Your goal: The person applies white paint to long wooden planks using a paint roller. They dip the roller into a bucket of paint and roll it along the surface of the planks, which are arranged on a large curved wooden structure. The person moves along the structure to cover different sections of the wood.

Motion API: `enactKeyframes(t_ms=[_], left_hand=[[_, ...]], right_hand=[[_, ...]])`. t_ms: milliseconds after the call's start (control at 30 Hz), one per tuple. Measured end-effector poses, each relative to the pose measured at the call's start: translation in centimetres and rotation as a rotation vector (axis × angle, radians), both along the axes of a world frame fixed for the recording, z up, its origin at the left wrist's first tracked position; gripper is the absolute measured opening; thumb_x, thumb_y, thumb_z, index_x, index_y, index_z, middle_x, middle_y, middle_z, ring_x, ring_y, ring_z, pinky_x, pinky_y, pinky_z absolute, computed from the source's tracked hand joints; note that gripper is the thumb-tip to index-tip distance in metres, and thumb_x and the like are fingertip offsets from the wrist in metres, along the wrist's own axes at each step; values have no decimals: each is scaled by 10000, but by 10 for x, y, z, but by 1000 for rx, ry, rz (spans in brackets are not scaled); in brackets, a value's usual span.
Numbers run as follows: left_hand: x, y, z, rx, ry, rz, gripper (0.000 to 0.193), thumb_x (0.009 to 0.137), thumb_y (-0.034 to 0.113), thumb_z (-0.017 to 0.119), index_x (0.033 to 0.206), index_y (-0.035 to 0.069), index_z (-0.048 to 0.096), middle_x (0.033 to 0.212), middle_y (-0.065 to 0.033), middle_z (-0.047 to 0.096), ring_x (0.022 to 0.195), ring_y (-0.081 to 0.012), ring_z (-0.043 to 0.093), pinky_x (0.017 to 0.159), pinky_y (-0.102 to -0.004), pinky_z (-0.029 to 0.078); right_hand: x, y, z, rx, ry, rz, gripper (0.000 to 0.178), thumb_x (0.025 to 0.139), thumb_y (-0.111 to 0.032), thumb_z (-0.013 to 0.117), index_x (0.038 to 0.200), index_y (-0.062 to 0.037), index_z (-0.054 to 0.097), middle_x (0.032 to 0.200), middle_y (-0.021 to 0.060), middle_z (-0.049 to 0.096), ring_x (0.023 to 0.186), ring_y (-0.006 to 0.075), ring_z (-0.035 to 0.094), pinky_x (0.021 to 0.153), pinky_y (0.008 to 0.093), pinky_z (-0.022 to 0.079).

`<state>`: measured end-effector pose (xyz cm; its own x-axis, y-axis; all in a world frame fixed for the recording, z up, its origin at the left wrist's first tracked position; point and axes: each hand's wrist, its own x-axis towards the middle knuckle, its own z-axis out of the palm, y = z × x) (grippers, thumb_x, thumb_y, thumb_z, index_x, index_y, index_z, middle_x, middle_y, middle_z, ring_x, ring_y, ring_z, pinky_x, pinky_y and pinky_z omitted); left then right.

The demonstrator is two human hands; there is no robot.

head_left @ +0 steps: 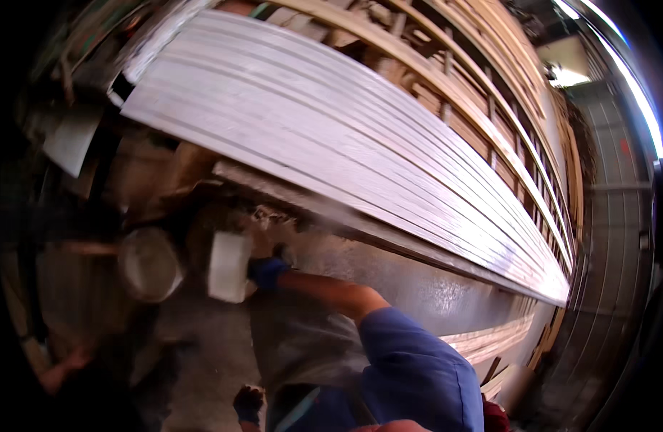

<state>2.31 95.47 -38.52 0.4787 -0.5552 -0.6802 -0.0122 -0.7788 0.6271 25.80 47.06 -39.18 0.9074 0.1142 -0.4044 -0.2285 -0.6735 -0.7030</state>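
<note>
The step in hand looks to be handling a white block-like piece (228, 268), held low beside a long row of white-faced planks (324, 129); whether it is an applicator, a container or simply a block, the blur does not settle. It is off the left part of the row's near edge, below that edge in the view and apart from the white face. The right hand (268, 273), in a blue glove at the end of a blue sleeve (421, 360), seems closed on the piece's right side, though the separate fingers cannot be made out. The left hand (248, 405), dark-gloved, hangs low by the grey apron (302, 338); it looks partly curled, and I cannot tell whether it grasps anything.

A pale round bucket (176, 277) is near the piece, on its left. If the two belong together, which is only a guess, the work could be coating or wetting the planks, and the hand is between dips and strokes.

On that reading, the next move calls for keeping the grip firm, lifting the piece clear of the near edge and meeting the planks flat. Past their far edge, a slatted timber rack (389, 49) leaves little spare room for overreaching.
</note>
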Motion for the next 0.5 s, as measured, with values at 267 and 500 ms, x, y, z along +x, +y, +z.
enactKeyframes(t_ms=[267, 500], left_hand=[[-48, -104, 22, 164, -554, -337, 212, 749, 295, 585, 912, 184, 663, 964, -50, 649, 864, -242, 612, 692, -424, 524], [-72, -234, 14, 153, -551, -318, 306, 758, 317, 590, 1008, 152, 649, 1088, -47, 622, 1051, -228, 541, 892, -411, 430]], right_hand=[[-38, -31, 182, 73, -159, 9, 353, 842, -374, 581, 986, -52, 555, 870, 206, 638, 805, 407, 617, 698, 469, 505], [-110, -192, 342, 148, -537, 141, 275, 765, -281, 611, 895, -39, 589, 762, 211, 641, 739, 423, 623, 663, 489, 514]])
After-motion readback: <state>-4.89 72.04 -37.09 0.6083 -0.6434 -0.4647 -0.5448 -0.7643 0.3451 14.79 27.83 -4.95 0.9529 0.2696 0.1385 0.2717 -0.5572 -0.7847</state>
